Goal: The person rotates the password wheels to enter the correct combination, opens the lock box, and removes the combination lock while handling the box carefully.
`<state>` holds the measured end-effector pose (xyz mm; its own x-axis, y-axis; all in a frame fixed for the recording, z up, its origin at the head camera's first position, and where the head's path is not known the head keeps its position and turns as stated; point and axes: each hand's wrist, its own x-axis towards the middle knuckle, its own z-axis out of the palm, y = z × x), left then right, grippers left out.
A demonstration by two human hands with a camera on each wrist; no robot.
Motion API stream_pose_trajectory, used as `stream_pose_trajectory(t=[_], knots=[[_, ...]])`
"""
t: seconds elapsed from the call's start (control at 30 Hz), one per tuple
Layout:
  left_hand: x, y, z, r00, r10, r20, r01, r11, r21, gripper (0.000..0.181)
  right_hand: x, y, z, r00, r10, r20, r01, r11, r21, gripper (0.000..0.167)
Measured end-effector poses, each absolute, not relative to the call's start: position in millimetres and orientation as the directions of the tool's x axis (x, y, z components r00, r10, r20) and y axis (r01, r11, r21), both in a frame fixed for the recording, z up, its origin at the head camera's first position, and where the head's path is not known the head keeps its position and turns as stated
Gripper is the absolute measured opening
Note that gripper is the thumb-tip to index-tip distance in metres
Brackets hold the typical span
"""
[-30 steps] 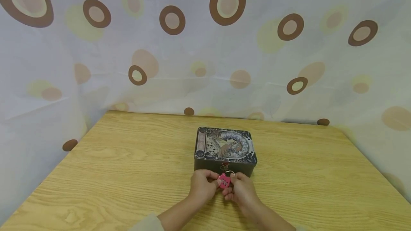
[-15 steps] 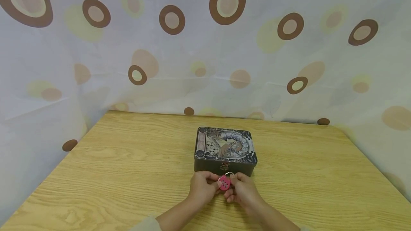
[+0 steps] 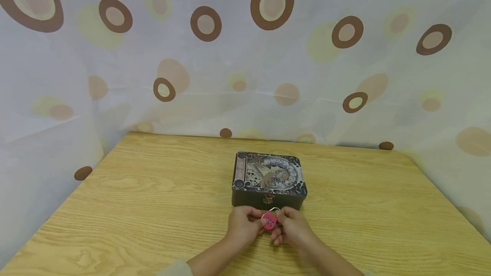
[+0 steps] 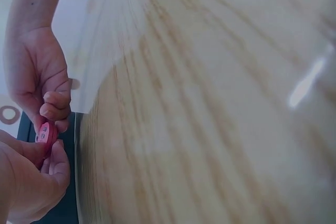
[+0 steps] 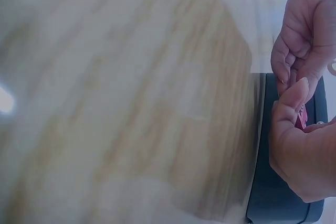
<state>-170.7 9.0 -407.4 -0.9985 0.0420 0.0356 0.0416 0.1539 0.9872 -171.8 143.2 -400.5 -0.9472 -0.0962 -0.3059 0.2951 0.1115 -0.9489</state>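
A pink padlock (image 3: 270,221) with small number dials on its face is held between my two hands, just in front of the box. My left hand (image 3: 242,225) pinches the lock's body between thumb and fingers. At the silver shackle (image 3: 275,209), my right hand (image 3: 293,226) pinches with thumb and forefinger while its other fingers curl below. The shackle stands apart from the latch (image 3: 268,199) of the dark tin box (image 3: 268,173), whose picture lid is down. In the right wrist view the right hand (image 5: 302,148) hides most of the padlock (image 5: 301,118).
The box stands on a wood-grain table (image 3: 153,195) near its middle. Behind and at both sides hangs a pale curtain (image 3: 238,54) with brown and yellow circles. A bright reflection lies on the tabletop in both wrist views.
Both hands have drawn the padlock slightly toward me, away from the latch. The lock has tilted a little, and the box has stayed in place.
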Motion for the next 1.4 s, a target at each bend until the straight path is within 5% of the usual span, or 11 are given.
stream_pose_trajectory(t=[0.7,1.4], knots=[[-167.9,7.1,-407.1,-0.994,0.090,0.055,0.065,0.118,0.991,0.006,-178.6,156.3,-392.5,-0.895,-0.268,-0.357,0.302,0.226,-0.926,0.022],[-168.4,16.8,-409.4,-0.996,0.069,-0.051,-0.050,0.013,0.999,0.010,-169.4,164.5,-395.6,-0.936,-0.303,-0.180,0.051,0.388,-0.920,0.015]])
